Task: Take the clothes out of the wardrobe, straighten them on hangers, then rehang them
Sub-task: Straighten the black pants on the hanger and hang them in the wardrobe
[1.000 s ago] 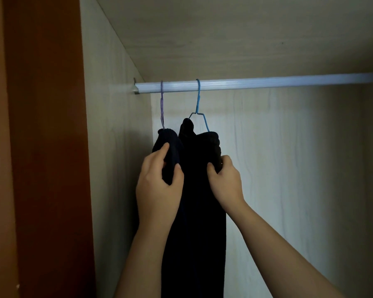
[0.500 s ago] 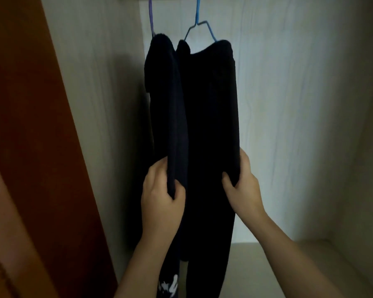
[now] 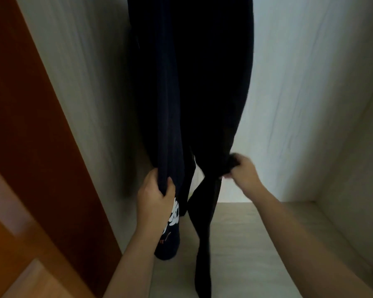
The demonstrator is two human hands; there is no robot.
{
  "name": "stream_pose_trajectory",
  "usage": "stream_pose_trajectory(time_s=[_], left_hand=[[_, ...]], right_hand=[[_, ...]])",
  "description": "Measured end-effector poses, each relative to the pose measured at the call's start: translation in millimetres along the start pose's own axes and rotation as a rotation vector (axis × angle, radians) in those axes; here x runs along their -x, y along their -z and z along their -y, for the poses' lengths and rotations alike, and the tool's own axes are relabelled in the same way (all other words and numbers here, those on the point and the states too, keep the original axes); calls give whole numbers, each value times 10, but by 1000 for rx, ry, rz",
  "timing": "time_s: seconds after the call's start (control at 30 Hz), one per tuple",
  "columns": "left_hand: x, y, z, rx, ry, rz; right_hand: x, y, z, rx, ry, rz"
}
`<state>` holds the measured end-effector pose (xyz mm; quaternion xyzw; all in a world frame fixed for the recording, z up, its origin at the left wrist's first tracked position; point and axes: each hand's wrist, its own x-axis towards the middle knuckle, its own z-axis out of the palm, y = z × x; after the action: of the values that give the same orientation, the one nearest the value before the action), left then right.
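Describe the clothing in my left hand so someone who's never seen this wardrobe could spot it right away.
Inside the pale wardrobe, beside the orange-brown door, two dark garments hang side by side. Yours is the navy garment nearer the door, pinched by the left hand. Unlike the plain black garment next to it, it has white print near its lower end.

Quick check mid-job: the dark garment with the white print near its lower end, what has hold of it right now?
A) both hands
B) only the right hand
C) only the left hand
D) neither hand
C: the left hand grips the edge of the navy garment just above its white print, while the right hand pinches the black garment hanging beside it.
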<state>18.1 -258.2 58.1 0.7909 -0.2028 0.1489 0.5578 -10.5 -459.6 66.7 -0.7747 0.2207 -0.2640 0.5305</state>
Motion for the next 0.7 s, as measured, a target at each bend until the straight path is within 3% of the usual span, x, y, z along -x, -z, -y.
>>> stream_pose_trajectory(time_s=[0.1,0.27,0.43,0.7], left_hand=[[35,-14,20,-16,7,-8],[126,-30,74,-43,-11,31],[196,-45,150,-9,51,53],[286,47,265,-34,122,87]], right_hand=[[82,49,198,-204,78,-82],[455,-176,-379,225,-247,196],[558,-272,-421,95,-201,188],[825,-479,-726,206,-211,169]])
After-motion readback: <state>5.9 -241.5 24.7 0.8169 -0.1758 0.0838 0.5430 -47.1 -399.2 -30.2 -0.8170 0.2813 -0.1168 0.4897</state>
